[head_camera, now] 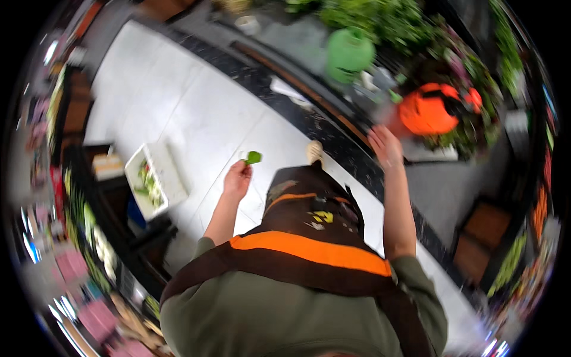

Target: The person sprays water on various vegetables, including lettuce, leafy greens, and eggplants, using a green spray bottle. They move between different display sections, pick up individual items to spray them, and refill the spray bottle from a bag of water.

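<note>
My left hand (238, 178) pinches a small piece of green leaf (253, 157) between thumb and fingers, out over the pale floor. At the right, my right hand (384, 145) is stretched out near the edge of a produce display, its fingers slightly blurred, with nothing seen in them. Just beyond it an orange plastic bag (429, 109) lies against leafy vegetables. Farther up stands a green rounded container (351, 54), with a blurred grey and white item (374, 85) beside it. Bunches of leafy greens (379, 18) lie behind.
A white foam box (171, 180) with vegetable scraps (149, 185) stands on the floor at the left. Vegetable shelves (96, 250) curve along the left rim. The display's brown edge strip (308, 91) runs diagonally. Brown crates (482, 236) stand at the lower right.
</note>
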`<act>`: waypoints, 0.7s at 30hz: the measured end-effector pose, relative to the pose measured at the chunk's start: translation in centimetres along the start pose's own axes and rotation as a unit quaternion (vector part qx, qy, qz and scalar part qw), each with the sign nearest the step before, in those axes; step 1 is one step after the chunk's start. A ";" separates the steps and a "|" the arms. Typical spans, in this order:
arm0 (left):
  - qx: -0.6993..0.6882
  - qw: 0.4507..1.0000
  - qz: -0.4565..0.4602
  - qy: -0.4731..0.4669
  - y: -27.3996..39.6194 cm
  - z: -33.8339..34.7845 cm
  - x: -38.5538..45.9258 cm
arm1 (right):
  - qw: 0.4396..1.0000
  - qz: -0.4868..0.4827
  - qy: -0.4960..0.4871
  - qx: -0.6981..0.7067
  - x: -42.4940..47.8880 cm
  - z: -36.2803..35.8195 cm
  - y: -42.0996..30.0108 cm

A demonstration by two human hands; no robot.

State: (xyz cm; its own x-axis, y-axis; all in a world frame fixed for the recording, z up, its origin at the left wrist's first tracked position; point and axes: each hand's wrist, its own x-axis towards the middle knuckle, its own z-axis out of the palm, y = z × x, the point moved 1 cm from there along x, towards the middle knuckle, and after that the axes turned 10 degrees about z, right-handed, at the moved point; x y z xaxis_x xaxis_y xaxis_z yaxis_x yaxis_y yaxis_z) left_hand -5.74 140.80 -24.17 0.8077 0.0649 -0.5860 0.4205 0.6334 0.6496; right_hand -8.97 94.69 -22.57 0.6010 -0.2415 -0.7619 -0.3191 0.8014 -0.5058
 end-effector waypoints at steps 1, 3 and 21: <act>0.010 1.000 0.016 0.001 -0.2 -1.2 -0.8 | 0.999 0.000 -0.045 -0.004 -1.6 -1.0 0.9; 0.046 0.998 0.027 0.045 -0.7 -3.4 -2.7 | 0.998 0.022 -0.036 -0.051 -4.0 -3.4 3.2; -0.120 0.879 0.366 0.281 27.3 -46.6 -2.5 | 0.834 0.273 0.219 -0.426 -11.5 -30.7 29.7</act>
State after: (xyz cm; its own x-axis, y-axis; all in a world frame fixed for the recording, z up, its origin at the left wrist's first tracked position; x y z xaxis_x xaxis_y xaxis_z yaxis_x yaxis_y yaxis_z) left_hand -15.53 193.87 -27.59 0.4653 0.8509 -0.2440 -0.2809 0.4034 0.8708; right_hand -47.86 104.42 -41.29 -0.0706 -0.2932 -0.9534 -0.9750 0.2221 0.0039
